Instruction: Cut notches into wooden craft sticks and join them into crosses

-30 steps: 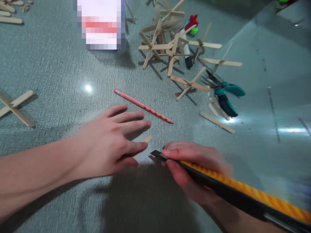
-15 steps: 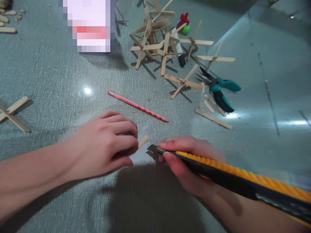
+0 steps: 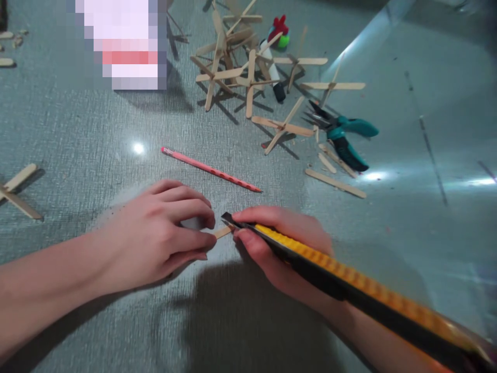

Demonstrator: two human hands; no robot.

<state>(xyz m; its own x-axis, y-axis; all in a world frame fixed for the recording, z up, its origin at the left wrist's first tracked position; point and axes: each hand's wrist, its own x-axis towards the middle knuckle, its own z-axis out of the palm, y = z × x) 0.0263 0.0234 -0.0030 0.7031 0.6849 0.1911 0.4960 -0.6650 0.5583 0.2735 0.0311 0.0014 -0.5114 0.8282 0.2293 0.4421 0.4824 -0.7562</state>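
Note:
In my right hand (image 3: 272,243) is a yellow and black utility knife (image 3: 310,254), gripped close to its blade, which points left. The blade tip lies just above a short piece of wooden craft stick (image 3: 223,232) on the table. My left hand (image 3: 171,228) pins the left part of that stick, with its fingers bent; the rest of the stick is hidden under them. A pink pencil (image 3: 212,169) lies beyond both hands, touched by neither.
Crossed craft sticks (image 3: 217,75) are piled at the back, near a white marker (image 3: 273,72) and a red and green toy (image 3: 281,33). Teal-handled pliers (image 3: 345,134) lie right, beside loose sticks (image 3: 336,183). Another crossed pair (image 3: 19,191) is at left. A blurred white object (image 3: 128,41) stands behind.
My right hand has brought the knife left and slightly up, so its blade is now over the stick. My left hand stays on the stick. The whole view has shifted a little.

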